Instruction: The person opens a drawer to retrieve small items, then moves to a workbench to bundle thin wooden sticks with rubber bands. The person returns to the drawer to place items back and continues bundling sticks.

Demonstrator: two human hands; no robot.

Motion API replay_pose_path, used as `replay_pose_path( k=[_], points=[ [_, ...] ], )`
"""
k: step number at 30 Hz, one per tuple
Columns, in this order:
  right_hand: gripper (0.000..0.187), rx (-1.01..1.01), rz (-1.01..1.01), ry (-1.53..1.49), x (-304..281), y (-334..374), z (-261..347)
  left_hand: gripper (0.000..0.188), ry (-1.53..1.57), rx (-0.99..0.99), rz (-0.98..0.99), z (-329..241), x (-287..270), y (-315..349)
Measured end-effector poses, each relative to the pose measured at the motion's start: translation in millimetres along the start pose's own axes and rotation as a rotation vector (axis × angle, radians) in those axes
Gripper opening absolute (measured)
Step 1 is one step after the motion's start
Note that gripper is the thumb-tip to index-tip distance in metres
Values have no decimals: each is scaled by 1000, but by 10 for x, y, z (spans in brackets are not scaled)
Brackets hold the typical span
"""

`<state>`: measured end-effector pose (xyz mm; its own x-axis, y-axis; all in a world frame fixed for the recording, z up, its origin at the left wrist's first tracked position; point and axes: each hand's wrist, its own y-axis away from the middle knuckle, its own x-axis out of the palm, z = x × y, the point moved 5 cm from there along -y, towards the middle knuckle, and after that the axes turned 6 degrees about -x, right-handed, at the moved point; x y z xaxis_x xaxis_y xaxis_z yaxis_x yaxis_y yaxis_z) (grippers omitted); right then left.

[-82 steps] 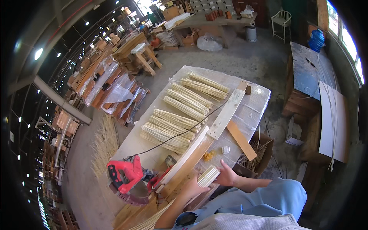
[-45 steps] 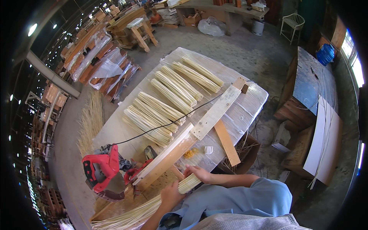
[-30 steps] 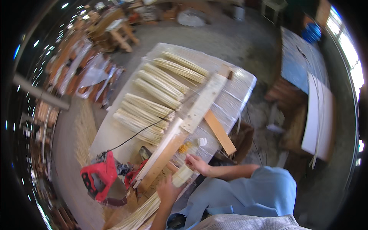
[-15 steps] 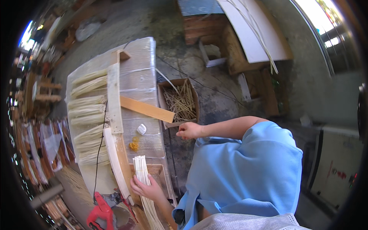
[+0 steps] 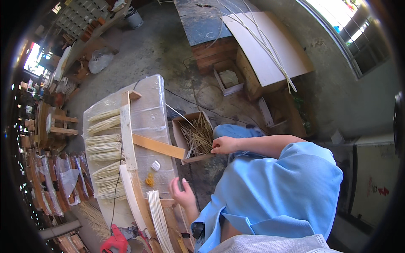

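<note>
My left hand (image 5: 182,195) hovers just right of a bundle of pale rods (image 5: 159,219), its fingers apart and nothing held. The bundle lies lengthwise in a wooden guide (image 5: 139,202) on the wrapped table. My right hand (image 5: 225,145) is at the right side of a cardboard box (image 5: 178,134) that contains many short stick pieces (image 5: 196,135). Its fingers are curled together; what they hold, if anything, is hidden. A pile of yellow rubber bands (image 5: 149,180) and a small white object (image 5: 155,165) sit on the table beyond my left hand.
Several bundles of pale rods (image 5: 103,145) line the table's left part. An orange-brown board (image 5: 158,146) juts over the box. At the lower left stands a red-handled power saw (image 5: 116,240) with a black cord. Long rods lie on a white panel (image 5: 257,55) at the back right.
My left hand has let go of the rod bundle and moved right and up, opening. My right hand has shifted right to the box's side. The view has tilted toward the far floor.
</note>
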<state>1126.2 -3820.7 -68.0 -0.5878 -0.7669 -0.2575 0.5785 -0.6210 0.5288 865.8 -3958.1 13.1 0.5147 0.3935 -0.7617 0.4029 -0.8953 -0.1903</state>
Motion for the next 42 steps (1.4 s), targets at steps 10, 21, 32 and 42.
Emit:
replay_pose_path(
  k=[10, 21, 32, 42],
  points=[
    [45, 13, -8, 116, -2048, -1402, -877, 25, 208, -51, 451, -736, 2242, -1826],
    [37, 43, -668, 156, -6125, -2757, -723, 32, 363, -107, 663, -1967, 4069, -4761],
    [75, 340, -217, 497, -6903, -5400, -473, 33, 396, -244, 677, -1640, 4337, -6593],
    [122, 959, -181, 16, -7521, -6537, -781, 33, 366, -67, 622, -1149, 4745, -9862]
  ],
)
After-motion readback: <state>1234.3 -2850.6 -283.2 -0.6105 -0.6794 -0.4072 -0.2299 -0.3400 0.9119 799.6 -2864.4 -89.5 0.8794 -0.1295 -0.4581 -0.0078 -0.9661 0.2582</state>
